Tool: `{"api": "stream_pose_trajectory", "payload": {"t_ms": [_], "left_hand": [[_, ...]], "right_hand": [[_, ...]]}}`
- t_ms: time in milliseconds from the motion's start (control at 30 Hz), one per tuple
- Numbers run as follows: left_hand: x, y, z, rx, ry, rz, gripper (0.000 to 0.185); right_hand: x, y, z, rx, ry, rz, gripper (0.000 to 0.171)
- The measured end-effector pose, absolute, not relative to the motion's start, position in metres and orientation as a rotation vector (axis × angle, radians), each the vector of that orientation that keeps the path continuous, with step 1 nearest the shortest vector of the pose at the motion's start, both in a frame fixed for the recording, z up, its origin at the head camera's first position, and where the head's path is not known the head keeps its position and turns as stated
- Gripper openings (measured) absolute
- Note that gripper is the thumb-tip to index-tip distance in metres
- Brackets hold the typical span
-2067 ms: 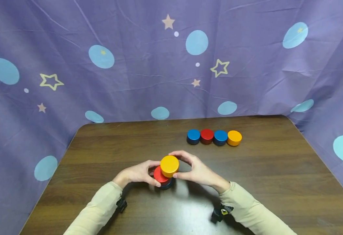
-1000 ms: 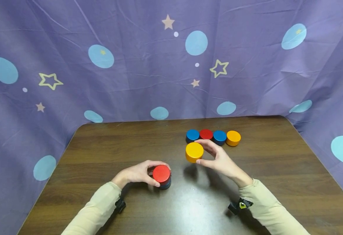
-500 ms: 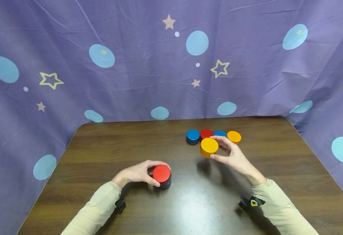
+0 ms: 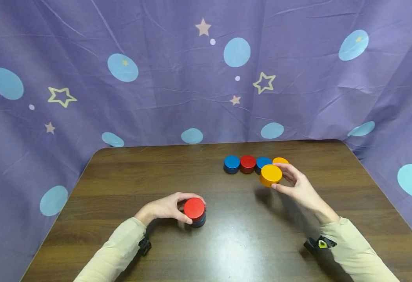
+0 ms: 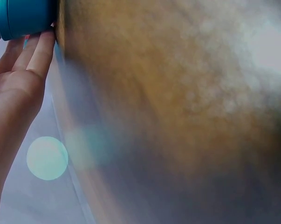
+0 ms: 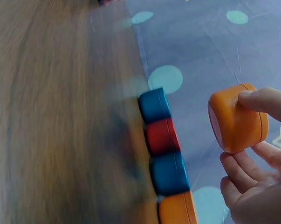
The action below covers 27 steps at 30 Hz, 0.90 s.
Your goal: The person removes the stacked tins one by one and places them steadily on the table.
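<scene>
My right hand (image 4: 299, 188) pinches a yellow cylindrical block (image 4: 271, 175) between thumb and fingers. It is held up over the table, its shadow falling below, in front of the right end of a row of blocks. The right wrist view also shows this block (image 6: 238, 119) raised, thumb on one side and fingers on the other. At centre left, my left hand (image 4: 167, 207) curls its thumb and fingers round a short stack. A red block (image 4: 194, 208) tops that stack, with a dark blue block (image 4: 199, 221) under it. The left wrist view shows the blue block (image 5: 28, 18) beside the fingers.
Along the back of the wooden table (image 4: 138, 168) runs a row: a blue block (image 4: 232, 164), a red block (image 4: 247, 164), another blue block (image 4: 263, 164) and a yellow block (image 4: 280, 160), partly hidden. A purple patterned curtain (image 4: 156, 105) hangs behind the table.
My right hand has carried the yellow block from over the stack to the right and back, along the front of the row. My left hand has stayed on the stack.
</scene>
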State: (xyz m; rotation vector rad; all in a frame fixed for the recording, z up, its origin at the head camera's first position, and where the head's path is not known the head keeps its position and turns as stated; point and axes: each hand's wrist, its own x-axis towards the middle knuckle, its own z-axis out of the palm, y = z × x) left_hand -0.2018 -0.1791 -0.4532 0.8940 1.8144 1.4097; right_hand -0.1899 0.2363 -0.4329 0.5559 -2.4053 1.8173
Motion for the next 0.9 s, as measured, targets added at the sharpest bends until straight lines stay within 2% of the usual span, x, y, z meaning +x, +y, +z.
{"api": "stream_pose_trajectory", "payload": {"t_ms": [900], "left_hand": [[-0.201,-0.179,-0.452,0.908,1.844,1.379,0.056]], "right_hand": [[-0.194,0.297,-0.441,0.275,-2.537,1.561,0.061]]}}
